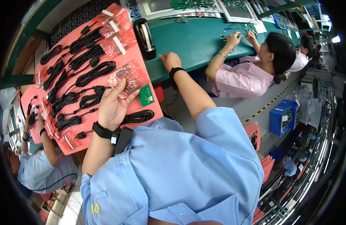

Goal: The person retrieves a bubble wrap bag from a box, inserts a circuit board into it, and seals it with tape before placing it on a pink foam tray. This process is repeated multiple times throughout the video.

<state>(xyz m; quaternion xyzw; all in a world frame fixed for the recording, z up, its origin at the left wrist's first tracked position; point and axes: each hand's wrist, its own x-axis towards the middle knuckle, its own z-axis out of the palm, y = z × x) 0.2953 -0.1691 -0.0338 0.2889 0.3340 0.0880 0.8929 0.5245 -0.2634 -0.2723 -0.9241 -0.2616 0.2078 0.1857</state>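
Note:
My left hand (113, 107) is closed on a clear reddish bubble bag (129, 77), its thumb on top, above a pink board (122, 56). Just beside its fingertips, a green circuit board (146, 95) lies at the pink board's right edge. My right hand (170, 60) is over the green mat with its fingers curled together near the end of a black tape dispenser (144, 39). Whatever those fingers hold, if anything, is too small to make out. Coiled black cables (96, 73) lie in rows left of the bag.
More bubble bags with white strips (116, 33) lie at the pink board's far end. A co-worker in pink (244, 77) handles small parts at the green bench (191, 41) on the right. Another person in blue (41, 168) works at the left. Blue bins (279, 118) stand on the floor.

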